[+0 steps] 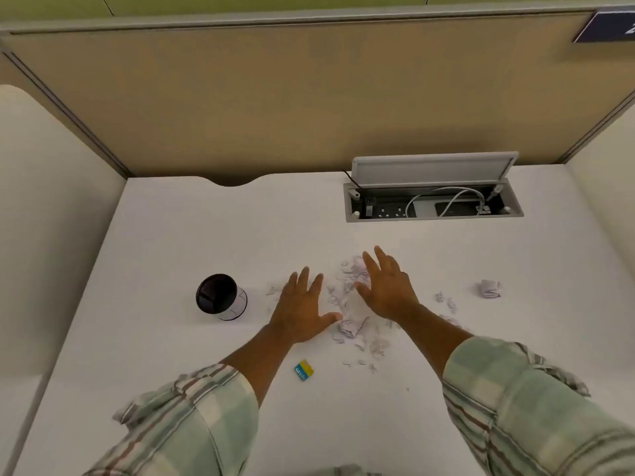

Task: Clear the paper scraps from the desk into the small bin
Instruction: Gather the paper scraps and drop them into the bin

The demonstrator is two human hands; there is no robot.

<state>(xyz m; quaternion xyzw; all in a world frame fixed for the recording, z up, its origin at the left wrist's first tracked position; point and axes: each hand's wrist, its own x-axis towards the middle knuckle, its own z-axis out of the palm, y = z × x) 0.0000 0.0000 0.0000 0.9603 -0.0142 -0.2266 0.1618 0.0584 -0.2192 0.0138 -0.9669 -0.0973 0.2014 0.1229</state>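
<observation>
Pale torn paper scraps (347,297) lie scattered in the middle of the white desk (171,235). A larger crumpled ball (490,288) sits apart to the right, and another crumpled piece (350,328) lies below the pile. My left hand (302,307) rests flat on the desk left of the pile, fingers spread. On the pile's right side is my right hand (388,290), fingers apart, palm turned towards the scraps. Neither hand holds anything. The small black mesh bin (221,297) stands upright to the left of my left hand.
A small yellow and blue card (304,369) lies near the front of the desk. An open cable tray (433,202) with sockets, a white cable and a raised lid is set into the desk at the back right. Beige partition panels enclose the desk on three sides.
</observation>
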